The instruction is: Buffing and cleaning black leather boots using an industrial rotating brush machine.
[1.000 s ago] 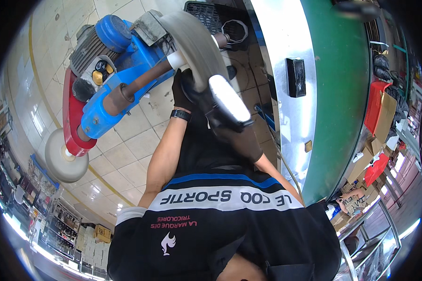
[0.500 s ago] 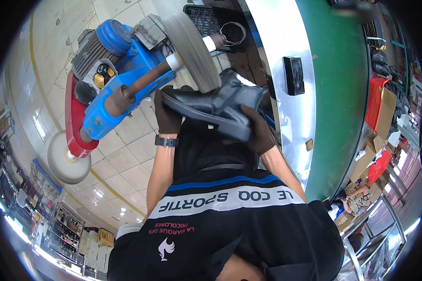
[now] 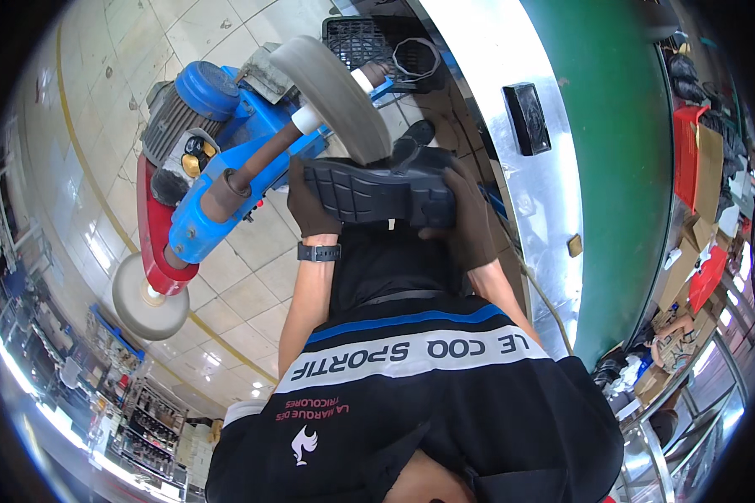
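Note:
Between my hands is a black ankle boot (image 3: 382,197), tipped so that its ridged sole faces me and its upper points away. My left hand (image 3: 310,201), in a dark brown glove, is closed around the toe end. My right hand (image 3: 471,220), gloved alike, grips the heel end. The far side of the boot meets the lower rim of a grey buffing wheel (image 3: 340,101), whose surface looks smeared by spinning. That wheel sits on the shaft of a blue and red polishing machine (image 3: 205,214). Most of the upper is hidden behind the sole.
A second, pale buffing wheel (image 3: 151,308) is at the machine's near left end. On the right, a metal-edged bench (image 3: 554,251) with a green top (image 3: 612,168) carries a black block (image 3: 526,120). A black crate (image 3: 356,42) stands beyond the wheel.
The boot has rolled from showing its side and zip to showing its sole. Both hands have turned with it, still holding toe and heel.

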The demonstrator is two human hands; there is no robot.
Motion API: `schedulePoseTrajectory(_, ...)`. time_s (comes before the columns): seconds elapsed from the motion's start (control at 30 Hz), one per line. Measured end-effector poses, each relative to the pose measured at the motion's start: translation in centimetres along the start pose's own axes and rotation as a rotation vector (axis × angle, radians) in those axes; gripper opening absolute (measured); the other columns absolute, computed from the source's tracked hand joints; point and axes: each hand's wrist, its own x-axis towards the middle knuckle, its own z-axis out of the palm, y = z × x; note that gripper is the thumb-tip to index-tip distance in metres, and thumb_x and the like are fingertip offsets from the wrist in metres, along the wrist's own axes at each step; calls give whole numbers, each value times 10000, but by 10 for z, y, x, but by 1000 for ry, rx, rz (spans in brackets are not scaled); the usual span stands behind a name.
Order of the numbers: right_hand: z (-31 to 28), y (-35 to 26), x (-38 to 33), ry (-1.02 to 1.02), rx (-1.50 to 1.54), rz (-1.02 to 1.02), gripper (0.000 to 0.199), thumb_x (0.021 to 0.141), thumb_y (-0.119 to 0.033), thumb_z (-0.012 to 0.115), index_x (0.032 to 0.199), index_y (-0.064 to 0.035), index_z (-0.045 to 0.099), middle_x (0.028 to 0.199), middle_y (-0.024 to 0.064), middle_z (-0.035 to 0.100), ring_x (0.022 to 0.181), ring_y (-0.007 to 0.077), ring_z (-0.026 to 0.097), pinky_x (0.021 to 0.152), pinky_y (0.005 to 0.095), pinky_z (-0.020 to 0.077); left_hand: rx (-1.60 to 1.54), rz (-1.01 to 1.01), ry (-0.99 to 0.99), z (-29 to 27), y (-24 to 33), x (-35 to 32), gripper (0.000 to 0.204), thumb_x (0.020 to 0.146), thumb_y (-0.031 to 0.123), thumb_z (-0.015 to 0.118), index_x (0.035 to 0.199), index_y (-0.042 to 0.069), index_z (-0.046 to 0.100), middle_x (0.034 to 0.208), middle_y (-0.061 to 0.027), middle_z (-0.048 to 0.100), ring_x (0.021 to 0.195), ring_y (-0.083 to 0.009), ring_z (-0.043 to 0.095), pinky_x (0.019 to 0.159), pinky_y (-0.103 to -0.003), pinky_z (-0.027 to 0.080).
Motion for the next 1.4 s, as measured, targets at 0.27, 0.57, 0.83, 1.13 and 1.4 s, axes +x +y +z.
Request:
schedulePoseTrajectory(0.27,20,12,42,-56,-332,-254,312,857,-259,536,1018,-1,608,1011,69,601,906,147,555,864,243,387,-242,-41,93,-21,8,-5,460,910,479,430,1038,49,534,930,-72,625,853,-196,621,779,-329,508)
schedulePoseTrajectory(0.57,-3,37,31,38,124,30,381,871,-313,504,1160,-68,548,999,50,560,916,183,570,577,365,543,173,100,187,31,36,-9,446,921,411,454,1080,9,564,907,-63,618,789,-134,604,688,-256,493)
schedulePoseTrajectory(0.83,33,31,-8,-66,61,217,406,892,-371,472,1216,-128,498,1143,76,521,1030,230,541,687,423,529,893,704,-92,95,93,-36,270,728,167,737,850,-42,616,755,-81,640,668,-126,599,617,-253,479)
schedulePoseTrajectory(1.13,27,71,-9,-96,209,140,428,892,-298,528,1265,-121,416,1181,74,484,1077,233,478,756,437,500,1013,680,-399,122,73,-19,333,691,235,768,821,-30,613,693,-114,636,630,-157,625,592,-275,500)
schedulePoseTrajectory(1.4,34,50,21,-320,551,275,462,786,-215,688,1167,-70,470,1157,82,513,906,255,582,772,376,509,1360,1207,-821,164,73,-8,166,729,233,721,889,234,678,857,-51,605,677,-215,634,575,-295,514)
